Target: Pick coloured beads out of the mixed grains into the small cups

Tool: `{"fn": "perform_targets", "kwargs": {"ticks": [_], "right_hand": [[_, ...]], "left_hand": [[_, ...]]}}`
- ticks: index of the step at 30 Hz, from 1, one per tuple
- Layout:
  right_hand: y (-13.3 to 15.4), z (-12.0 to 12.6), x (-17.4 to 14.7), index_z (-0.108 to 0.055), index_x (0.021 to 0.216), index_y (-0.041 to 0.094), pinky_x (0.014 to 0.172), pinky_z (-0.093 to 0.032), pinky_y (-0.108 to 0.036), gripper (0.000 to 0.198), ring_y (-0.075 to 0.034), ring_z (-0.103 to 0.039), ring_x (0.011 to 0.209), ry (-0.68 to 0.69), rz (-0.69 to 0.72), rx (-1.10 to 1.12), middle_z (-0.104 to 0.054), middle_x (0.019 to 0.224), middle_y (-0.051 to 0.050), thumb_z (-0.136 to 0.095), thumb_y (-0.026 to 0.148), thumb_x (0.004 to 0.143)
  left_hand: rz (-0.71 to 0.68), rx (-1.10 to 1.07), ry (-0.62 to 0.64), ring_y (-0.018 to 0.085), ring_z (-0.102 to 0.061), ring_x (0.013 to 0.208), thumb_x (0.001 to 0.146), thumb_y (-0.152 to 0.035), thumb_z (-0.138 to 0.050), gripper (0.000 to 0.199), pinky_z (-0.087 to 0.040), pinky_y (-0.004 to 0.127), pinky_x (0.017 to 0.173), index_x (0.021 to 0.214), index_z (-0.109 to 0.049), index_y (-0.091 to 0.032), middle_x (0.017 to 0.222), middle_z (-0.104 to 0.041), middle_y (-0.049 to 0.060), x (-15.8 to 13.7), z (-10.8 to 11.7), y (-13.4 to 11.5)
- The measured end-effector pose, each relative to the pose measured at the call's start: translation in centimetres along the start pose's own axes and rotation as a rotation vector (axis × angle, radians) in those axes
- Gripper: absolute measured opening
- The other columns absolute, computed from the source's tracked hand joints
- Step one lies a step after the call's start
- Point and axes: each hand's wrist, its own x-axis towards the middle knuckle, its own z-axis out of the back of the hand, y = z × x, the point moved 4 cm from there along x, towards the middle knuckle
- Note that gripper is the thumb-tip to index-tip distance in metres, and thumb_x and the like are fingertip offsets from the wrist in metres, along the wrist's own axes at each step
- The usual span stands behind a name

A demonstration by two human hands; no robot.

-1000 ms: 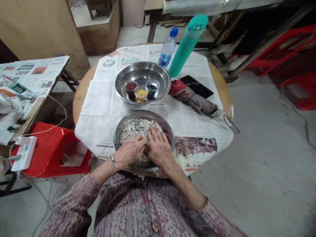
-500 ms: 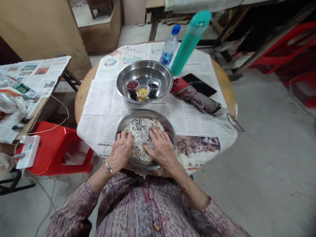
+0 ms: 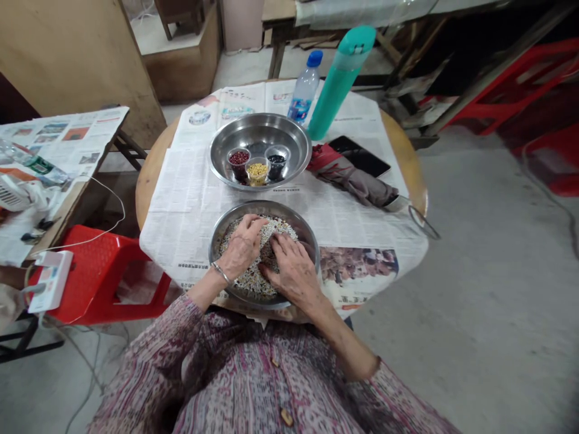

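Mixed grains (image 3: pixel 256 282): contained in the near bowl (image 3: pixel 308 232), set at the near edge of the counter (image 3: pixel 151 172); judged to be midway through stirring by hand.
Right hand (image 3: pixel 294 268): rested on the grains, its thumb parted from the fingers.
Left hand (image 3: pixel 243 246): bent over the grains beside the right (whether any were pinched could not be told).
Bowl rim: loose, shallow strokes kept inside it seemed called for.

We count two hands (image 3: pixel 244 246) (image 3: pixel 295 271), two metal basins (image 3: pixel 296 141) (image 3: pixel 271 208), three clear cups (image 3: pixel 238 163) (image 3: pixel 257 173) (image 3: pixel 277 161), one blue-capped bottle (image 3: pixel 304 91), one teal flask (image 3: pixel 337 90), one folded umbrella (image 3: pixel 355 176), one flat black device (image 3: pixel 360 157), one round table (image 3: pixel 150 175), one bracelet (image 3: pixel 221 273) and one power strip (image 3: pixel 50 283).
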Motion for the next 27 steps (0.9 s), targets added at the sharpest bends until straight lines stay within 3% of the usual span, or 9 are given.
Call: {"fn": "perform_targets", "kwargs": {"ticks": [4, 8, 10, 13, 16, 20, 27], "right_hand": [[0.0, 0.0, 0.0, -0.050, 0.136, 0.004, 0.112, -0.032, -0.047, 0.060, -0.033, -0.042, 0.136, 0.005, -0.010, -0.006, -0.051, 0.145, -0.019, -0.055, 0.040, 0.088], [0.0, 0.0, -0.1, -0.049, 0.137, 0.005, 0.111, -0.032, -0.049, 0.059, -0.033, -0.041, 0.137, -0.002, 0.001, -0.001, -0.050, 0.145, -0.019, -0.053, 0.038, 0.088], [0.0, 0.0, -0.1, -0.050, 0.136, 0.004, 0.111, -0.032, -0.048, 0.059, -0.034, -0.042, 0.137, -0.006, 0.002, -0.004, -0.050, 0.145, -0.020, -0.054, 0.037, 0.088], [0.0, 0.0, 0.0, -0.052, 0.134, 0.004, 0.111, -0.033, -0.047, 0.058, -0.033, -0.043, 0.136, -0.003, -0.007, -0.010, -0.051, 0.145, -0.019, -0.056, 0.037, 0.087], [0.0, 0.0, 0.0, -0.052, 0.135, 0.005, 0.111, -0.033, -0.047, 0.057, -0.033, -0.043, 0.136, 0.006, -0.017, -0.014, -0.051, 0.145, -0.018, -0.057, 0.036, 0.087], [0.0, 0.1, 0.0, -0.052, 0.135, 0.004, 0.112, -0.032, -0.046, 0.056, -0.032, -0.043, 0.136, 0.003, -0.008, -0.027, -0.050, 0.146, -0.019, -0.055, 0.035, 0.089], [0.1, 0.3, 0.0, -0.051, 0.136, 0.004, 0.113, -0.032, -0.045, 0.056, -0.032, -0.043, 0.136, 0.010, -0.006, -0.056, -0.050, 0.146, -0.018, -0.054, 0.035, 0.090]], "left_hand": [[-0.001, 0.075, -0.058, 0.023, -0.046, 0.128, 0.088, -0.007, -0.044, 0.039, -0.042, 0.043, 0.109, 0.124, -0.054, -0.018, 0.135, -0.048, 0.012, -0.5, 0.5, 0.1], [-0.007, 0.186, 0.064, 0.030, -0.038, 0.133, 0.085, -0.021, -0.060, 0.054, -0.037, 0.047, 0.112, 0.136, -0.046, -0.013, 0.145, -0.041, 0.016, -1.1, 0.0, 0.5], [-0.026, 0.203, 0.140, 0.030, -0.041, 0.129, 0.083, -0.022, -0.062, 0.053, -0.039, 0.047, 0.109, 0.134, -0.049, -0.016, 0.141, -0.046, 0.013, -1.0, -0.3, 0.5], [-0.057, 0.166, 0.219, 0.023, -0.051, 0.114, 0.085, -0.011, -0.054, 0.033, -0.044, 0.040, 0.103, 0.117, -0.060, -0.018, 0.118, -0.058, 0.009, -1.0, -0.6, 0.3], [-0.058, 0.089, 0.243, 0.018, -0.056, 0.102, 0.086, -0.005, -0.047, 0.026, -0.048, 0.033, 0.097, 0.103, -0.062, -0.017, 0.101, -0.059, 0.006, -1.9, -0.2, 0.2], [-0.083, 0.020, 0.272, 0.017, -0.058, 0.099, 0.094, -0.014, -0.048, 0.016, -0.049, 0.032, 0.093, 0.103, -0.060, -0.019, 0.099, -0.060, 0.004, -4.2, 1.0, -0.4], [-0.056, 0.130, 0.505, 0.017, -0.059, 0.096, 0.096, -0.017, -0.048, 0.012, -0.050, 0.032, 0.091, 0.104, -0.058, -0.019, 0.101, -0.060, 0.004, -7.1, 1.6, -1.6]]}}
